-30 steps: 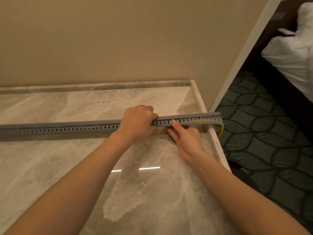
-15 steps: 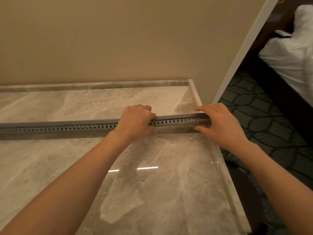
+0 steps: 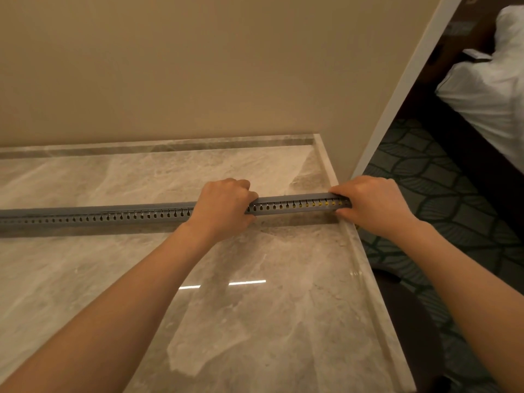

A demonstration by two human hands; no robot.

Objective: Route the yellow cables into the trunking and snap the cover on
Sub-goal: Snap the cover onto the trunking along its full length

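Two-handed, you grip the trunking [image 3: 113, 215], which lies flat across the counter [image 3: 255, 321]. Your left hand [image 3: 224, 208] curls round it, fingers over the top; your right hand [image 3: 374, 205] wraps its right end at the counter's edge. Yellow cables [image 3: 313, 204] show through the slots nearest your right hand.
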